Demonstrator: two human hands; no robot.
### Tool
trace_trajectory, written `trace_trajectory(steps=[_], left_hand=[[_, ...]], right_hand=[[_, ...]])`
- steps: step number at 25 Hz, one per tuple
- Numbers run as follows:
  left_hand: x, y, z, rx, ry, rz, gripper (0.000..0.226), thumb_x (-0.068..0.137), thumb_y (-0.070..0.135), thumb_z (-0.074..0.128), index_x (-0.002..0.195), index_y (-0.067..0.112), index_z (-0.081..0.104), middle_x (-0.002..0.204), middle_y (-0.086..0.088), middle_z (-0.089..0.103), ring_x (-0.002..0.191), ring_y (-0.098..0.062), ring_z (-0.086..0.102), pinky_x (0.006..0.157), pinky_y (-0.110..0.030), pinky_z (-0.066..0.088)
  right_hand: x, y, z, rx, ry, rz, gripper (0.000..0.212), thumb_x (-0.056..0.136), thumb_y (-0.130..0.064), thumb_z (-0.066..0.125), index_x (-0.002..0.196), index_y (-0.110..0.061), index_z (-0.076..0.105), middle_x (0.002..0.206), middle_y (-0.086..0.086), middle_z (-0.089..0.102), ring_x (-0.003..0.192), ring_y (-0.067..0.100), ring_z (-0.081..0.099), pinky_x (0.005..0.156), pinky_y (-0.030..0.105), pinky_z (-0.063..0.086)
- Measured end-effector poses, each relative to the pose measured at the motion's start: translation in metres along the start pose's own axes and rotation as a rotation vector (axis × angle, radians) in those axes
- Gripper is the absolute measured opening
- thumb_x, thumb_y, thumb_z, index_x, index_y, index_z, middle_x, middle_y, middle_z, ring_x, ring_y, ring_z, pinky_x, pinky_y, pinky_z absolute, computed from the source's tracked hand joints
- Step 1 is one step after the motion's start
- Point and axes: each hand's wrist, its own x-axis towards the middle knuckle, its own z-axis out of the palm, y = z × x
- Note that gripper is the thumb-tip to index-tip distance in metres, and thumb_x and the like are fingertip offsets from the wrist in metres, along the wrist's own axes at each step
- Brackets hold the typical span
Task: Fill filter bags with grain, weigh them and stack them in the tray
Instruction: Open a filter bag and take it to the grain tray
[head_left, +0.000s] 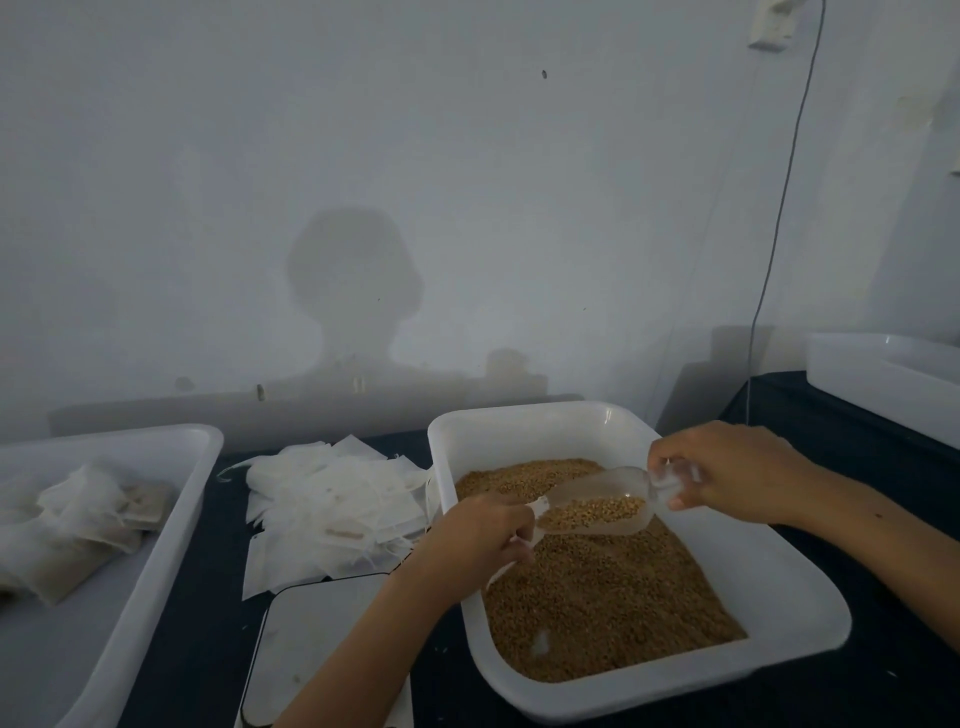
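Note:
A white tub on the right holds brown grain. Above it my right hand grips the handle of a clear plastic scoop partly loaded with grain. The scoop's mouth points left at a filter bag that my left hand holds over the tub; most of the bag is hidden behind the hand. A white tray at the left holds several filled bags.
A heap of empty filter bags lies on the dark table between tray and tub. A flat white scale sits in front of it. Another white tub stands at the far right, and a cable hangs down the wall.

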Motion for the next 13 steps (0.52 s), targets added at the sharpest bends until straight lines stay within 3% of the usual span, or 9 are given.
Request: trace_trajectory(steps=[6, 10, 13], left_hand=[[0.000, -0.002, 0.000, -0.031, -0.004, 0.050, 0.016, 0.085, 0.030, 0.067, 0.092, 0.016, 0.066, 0.100, 0.003, 0.059, 0.088, -0.004, 0.045, 0.079, -0.025, 0.043], [0.000, -0.002, 0.000, -0.056, 0.006, 0.041, 0.017, 0.084, 0.030, 0.068, 0.089, 0.014, 0.066, 0.097, 0.003, 0.057, 0.085, -0.003, 0.041, 0.074, -0.022, 0.039], [-0.001, -0.002, 0.000, -0.055, 0.007, 0.042, 0.017, 0.084, 0.030, 0.068, 0.089, 0.014, 0.066, 0.098, 0.002, 0.058, 0.086, -0.003, 0.043, 0.076, -0.023, 0.040]], right_hand=[[0.015, -0.013, -0.009, -0.103, -0.041, -0.019, 0.024, 0.084, -0.037, 0.067, 0.107, -0.037, 0.062, 0.104, -0.012, 0.059, 0.097, 0.009, 0.056, 0.077, 0.027, 0.044], [0.022, -0.017, -0.013, -0.171, -0.039, -0.038, 0.030, 0.083, -0.036, 0.068, 0.112, -0.034, 0.061, 0.093, -0.014, 0.050, 0.092, 0.008, 0.053, 0.058, 0.020, 0.032], [0.023, -0.016, -0.012, -0.170, -0.038, -0.034, 0.032, 0.083, -0.038, 0.069, 0.113, -0.035, 0.060, 0.095, -0.013, 0.052, 0.094, 0.008, 0.055, 0.056, 0.017, 0.028]])
